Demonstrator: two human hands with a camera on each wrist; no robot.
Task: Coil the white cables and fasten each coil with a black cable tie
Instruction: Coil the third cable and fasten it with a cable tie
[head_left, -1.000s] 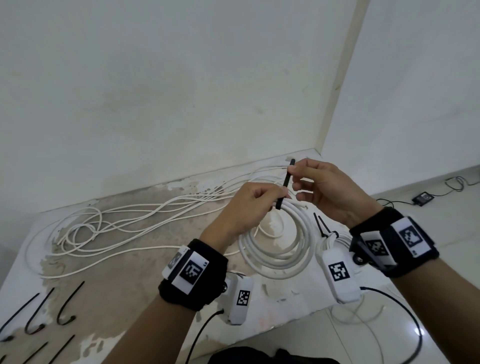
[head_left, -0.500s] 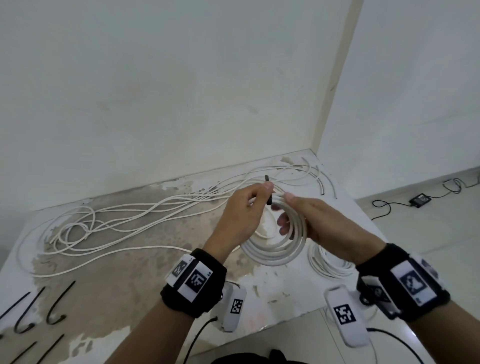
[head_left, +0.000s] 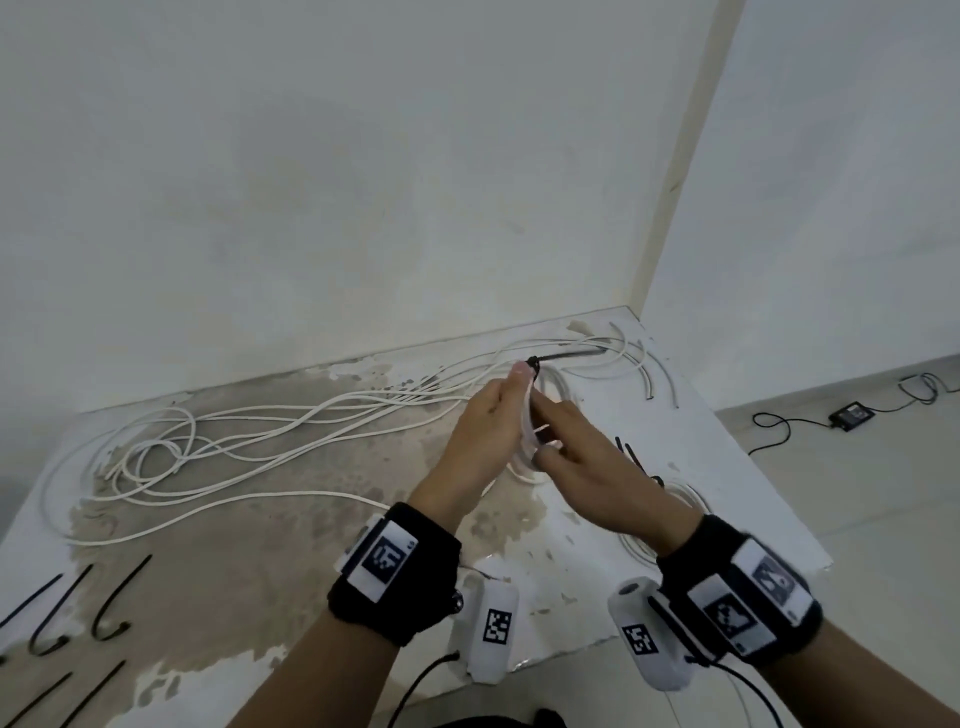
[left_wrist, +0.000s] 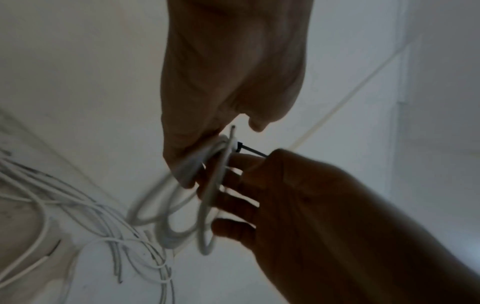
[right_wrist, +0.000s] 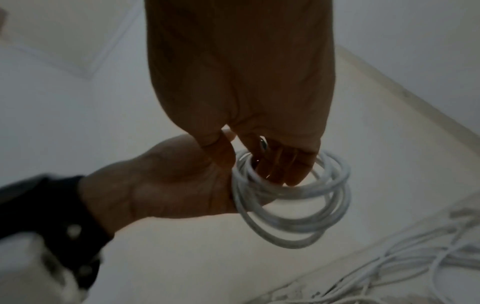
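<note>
A white cable coil (head_left: 529, 434) hangs edge-on between my hands above the table. My left hand (head_left: 511, 395) grips its top, thumb up beside the head of a black cable tie (head_left: 533, 362). The tie goes round the coil, and its tail sticks out to the right, free. My right hand (head_left: 550, 441) holds nothing; its straight fingers (right_wrist: 281, 170) reach through the coil (right_wrist: 298, 205). The left wrist view shows the tie (left_wrist: 249, 151) at the top of the coil (left_wrist: 207, 205), with spread right fingers (left_wrist: 233, 185) against the loops.
Loose white cables (head_left: 208, 441) sprawl over the left and back of the stained table (head_left: 545, 587). Spare black ties (head_left: 104, 608) lie front left. Another coil (head_left: 685, 499) with a black tie (head_left: 631, 457) sits under my right wrist. A black adapter (head_left: 852, 413) lies on the floor.
My right hand let go of the black tie, which now circles the coil with its tail pointing right. That hand's fingers moved into the coil, which turned edge-on.
</note>
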